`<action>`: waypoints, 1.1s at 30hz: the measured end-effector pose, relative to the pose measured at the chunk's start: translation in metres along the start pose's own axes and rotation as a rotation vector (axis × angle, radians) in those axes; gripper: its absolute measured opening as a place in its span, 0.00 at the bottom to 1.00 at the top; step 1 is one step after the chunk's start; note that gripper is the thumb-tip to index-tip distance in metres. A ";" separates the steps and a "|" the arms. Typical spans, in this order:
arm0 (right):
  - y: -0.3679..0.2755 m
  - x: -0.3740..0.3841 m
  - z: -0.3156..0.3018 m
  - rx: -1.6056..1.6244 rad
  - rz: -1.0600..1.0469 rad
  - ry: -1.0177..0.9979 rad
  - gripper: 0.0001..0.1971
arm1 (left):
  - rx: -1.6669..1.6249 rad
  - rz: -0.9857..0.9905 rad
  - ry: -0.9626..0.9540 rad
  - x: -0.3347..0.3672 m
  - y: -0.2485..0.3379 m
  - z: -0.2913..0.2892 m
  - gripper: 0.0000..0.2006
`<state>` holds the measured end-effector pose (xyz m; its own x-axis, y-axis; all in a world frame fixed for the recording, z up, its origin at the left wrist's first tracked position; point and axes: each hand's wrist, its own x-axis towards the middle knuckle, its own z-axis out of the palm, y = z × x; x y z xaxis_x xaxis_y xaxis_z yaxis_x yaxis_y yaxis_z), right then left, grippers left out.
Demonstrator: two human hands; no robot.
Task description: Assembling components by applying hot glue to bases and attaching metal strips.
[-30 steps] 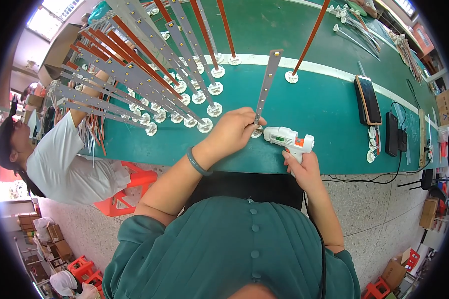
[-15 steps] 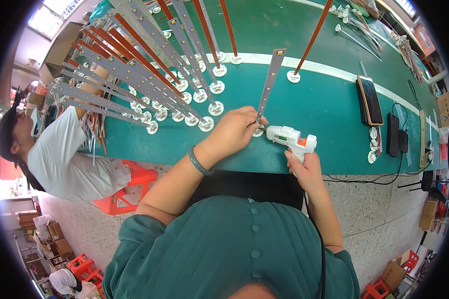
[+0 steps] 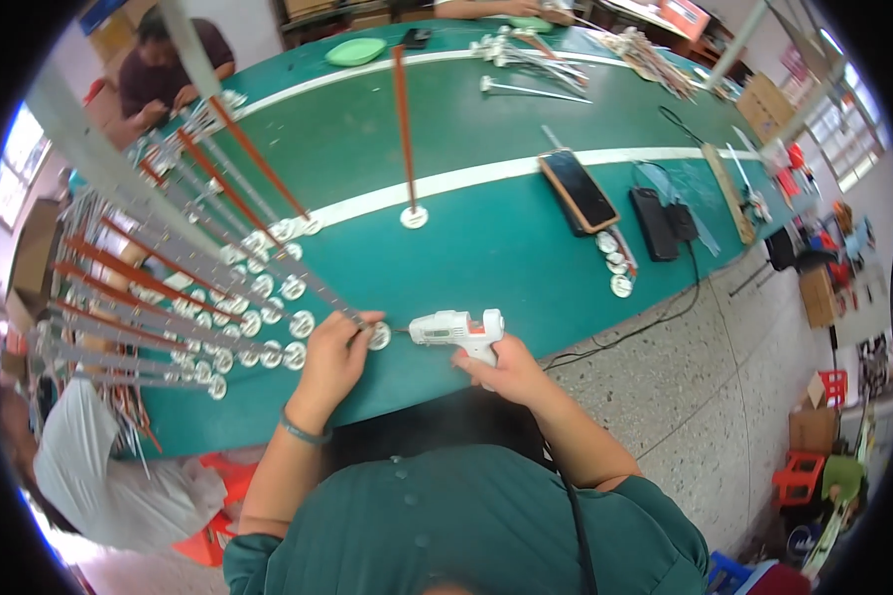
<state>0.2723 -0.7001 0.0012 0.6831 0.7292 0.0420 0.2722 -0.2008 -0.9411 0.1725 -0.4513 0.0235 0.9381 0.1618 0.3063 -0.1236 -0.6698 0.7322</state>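
Note:
My left hand (image 3: pixel 333 359) pinches the lower end of a grey LED strip (image 3: pixel 319 288) at its round white base (image 3: pixel 378 335). The strip leans up and to the left over the table. My right hand (image 3: pixel 511 369) is closed around the handle of a white glue gun (image 3: pixel 446 327). Its nozzle points left at the base, a small gap away. Left of my hand stand several other LED strips, some grey and some with orange-brown backs, each on a round white base (image 3: pixel 295 355). One orange-brown strip (image 3: pixel 405 139) stands apart, farther back.
A phone (image 3: pixel 578 188) lies right of the glue gun, with loose white bases (image 3: pixel 620 286) beside it. Near them are a black power bank (image 3: pixel 653 223) and a cable. Strips lie piled (image 3: pixel 531 61) at the far side. A co-worker in a white top (image 3: pixel 94 466) sits at my left.
My view has swung to the right, showing more of the far table. The held strip now leans further left. The glue gun's nozzle has drawn slightly away from the base.

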 end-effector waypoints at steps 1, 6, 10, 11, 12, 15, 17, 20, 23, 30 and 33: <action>0.003 -0.004 -0.009 0.222 0.179 0.007 0.14 | -0.003 -0.029 0.037 0.000 0.001 0.002 0.11; 0.028 -0.023 -0.037 0.843 0.306 0.303 0.16 | 0.129 -0.052 0.299 -0.013 0.025 -0.004 0.15; 0.034 -0.026 -0.052 1.102 0.160 0.523 0.19 | -0.176 -0.100 0.215 -0.037 0.062 -0.017 0.10; 0.032 -0.025 -0.050 1.165 0.030 0.418 0.19 | -0.137 -0.086 0.007 -0.038 0.068 -0.015 0.09; 0.028 -0.022 -0.049 1.231 -0.123 0.295 0.20 | -0.121 0.050 -0.174 -0.031 0.070 -0.004 0.11; 0.014 -0.012 -0.025 1.181 -0.099 0.420 0.21 | -0.417 0.070 -0.352 0.000 0.077 0.062 0.24; 0.006 -0.011 -0.011 1.043 -0.074 0.384 0.22 | -0.500 0.074 -0.363 0.014 0.075 0.099 0.24; 0.004 -0.017 -0.029 0.862 -0.088 0.318 0.22 | -0.384 0.080 -0.409 0.020 0.068 0.130 0.23; 0.022 -0.039 -0.107 0.159 -0.042 -0.218 0.24 | -0.594 0.099 -0.443 0.013 0.058 0.140 0.24; 0.150 -0.051 -0.411 -0.233 0.212 1.089 0.18 | -0.468 0.058 -0.472 0.012 0.044 0.149 0.25; 0.225 -0.036 -0.496 -0.813 0.229 1.123 0.19 | -0.407 0.073 -0.468 0.014 0.045 0.150 0.24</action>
<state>0.6452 -1.0964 -0.0455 0.8297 -0.1983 0.5217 0.1291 -0.8412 -0.5250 0.2281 -0.5875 -0.0308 0.9536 -0.2703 0.1325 -0.2194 -0.3228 0.9207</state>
